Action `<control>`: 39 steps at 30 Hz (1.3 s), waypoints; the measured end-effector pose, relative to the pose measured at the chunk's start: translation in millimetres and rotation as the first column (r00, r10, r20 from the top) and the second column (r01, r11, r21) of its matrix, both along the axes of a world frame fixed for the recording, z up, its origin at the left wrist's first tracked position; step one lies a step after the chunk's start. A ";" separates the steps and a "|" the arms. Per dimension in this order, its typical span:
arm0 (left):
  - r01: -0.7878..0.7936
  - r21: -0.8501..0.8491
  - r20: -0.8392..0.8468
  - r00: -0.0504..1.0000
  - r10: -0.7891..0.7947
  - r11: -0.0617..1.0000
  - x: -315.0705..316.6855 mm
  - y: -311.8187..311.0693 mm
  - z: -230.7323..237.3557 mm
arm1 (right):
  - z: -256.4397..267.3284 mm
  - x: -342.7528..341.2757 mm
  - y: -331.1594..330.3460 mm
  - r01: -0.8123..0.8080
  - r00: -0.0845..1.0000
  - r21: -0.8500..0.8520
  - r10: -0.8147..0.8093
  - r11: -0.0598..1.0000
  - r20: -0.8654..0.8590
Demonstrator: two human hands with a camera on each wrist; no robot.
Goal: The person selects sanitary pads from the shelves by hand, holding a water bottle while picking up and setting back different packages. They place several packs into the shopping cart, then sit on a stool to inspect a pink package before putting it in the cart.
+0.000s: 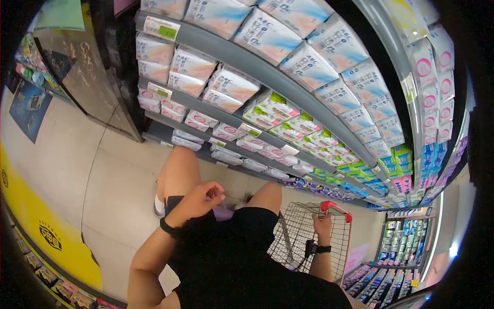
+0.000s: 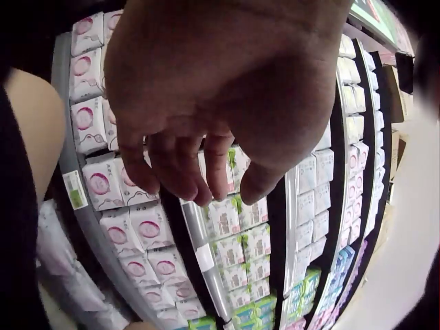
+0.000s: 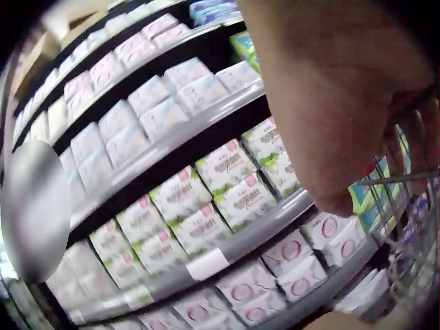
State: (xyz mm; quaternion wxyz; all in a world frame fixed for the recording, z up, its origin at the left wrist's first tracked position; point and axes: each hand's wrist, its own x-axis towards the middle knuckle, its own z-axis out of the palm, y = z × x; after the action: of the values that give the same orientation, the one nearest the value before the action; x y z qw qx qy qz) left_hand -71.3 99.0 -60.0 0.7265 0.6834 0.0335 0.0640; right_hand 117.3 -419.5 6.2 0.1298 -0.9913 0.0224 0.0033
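Observation:
My left hand [image 1: 203,200] hovers above my lap with its fingers loosely curled and nothing in them. In the left wrist view, that hand [image 2: 220,103] overlaps shelves of white packs with pink circles [image 2: 100,183] and white-and-green packs [image 2: 237,251]. At my right side, my right hand [image 1: 322,226] grips the upper edge of a wire shopping cart [image 1: 296,221], near its red corner piece. The right wrist view shows the right hand [image 3: 330,124] with fingers over the cart's top wire [image 3: 405,180], the fingertips partly hidden.
A long shelf unit [image 1: 221,41] of stacked packs curves along the front and right. A dark pillar [image 1: 98,67] stands at the left on the tiled floor [image 1: 116,170]. A yellow panel [image 1: 46,221] lines the lower left. More stocked shelves [image 1: 404,242] stand beyond the cart.

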 end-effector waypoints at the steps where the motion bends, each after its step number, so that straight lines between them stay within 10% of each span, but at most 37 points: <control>1: -0.014 0.015 -0.011 1.000 0.014 1.000 -2.1 5.1 1.5 | -2.9 -0.6 6.0 -0.041 0.996 -0.133 0.051 0.990 0.071; 12: -0.004 -0.029 -0.021 1.000 0.003 1.000 -6.2 -10.1 -7.5 | 21.5 -16.9 65.6 -0.003 0.993 -0.327 0.042 0.945 0.113; 23: 0.181 0.287 -0.096 0.982 -0.160 0.941 -18.9 -58.6 -19.9 | 0.5 -7.7 39.6 0.001 0.986 -0.579 0.096 0.815 0.137; 39: 0.566 0.556 -0.268 0.815 -0.514 0.608 3.8 -139.5 13.3 | -6.7 -10.3 13.7 -0.080 0.991 -0.114 0.091 0.990 0.097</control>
State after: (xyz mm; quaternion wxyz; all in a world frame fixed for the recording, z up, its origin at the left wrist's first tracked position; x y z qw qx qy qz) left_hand -67.5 -40.4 -46.7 0.4473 0.8603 -0.1674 -0.1785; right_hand 107.0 -405.8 -0.6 0.0757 -0.9959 -0.0268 -0.0428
